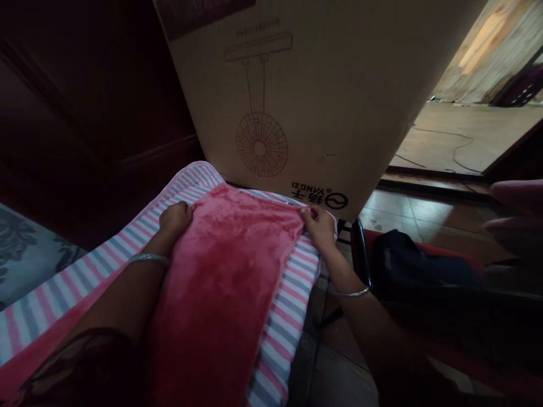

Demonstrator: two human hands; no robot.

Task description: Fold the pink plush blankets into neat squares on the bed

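A red plush cloth (229,260) lies spread over a blanket with pink, grey and white stripes (292,305). My left hand (175,219) is closed at the cloth's far left corner. At its far right corner my right hand (320,228) pinches the edge between thumb and fingers. Between the two hands the far edge of the cloth runs nearly straight, and its surface shows soft creases. Both wrists wear silver bangles. The near part of the cloth falls into shadow.
A tall cardboard box (314,107) printed with a fan drawing stands just beyond the blanket. Dark wooden panelling (93,102) rises at the left. To the right, a dark bundle (419,263) lies beside a black metal frame (362,254). Cables (458,135) cross the floor past the doorway.
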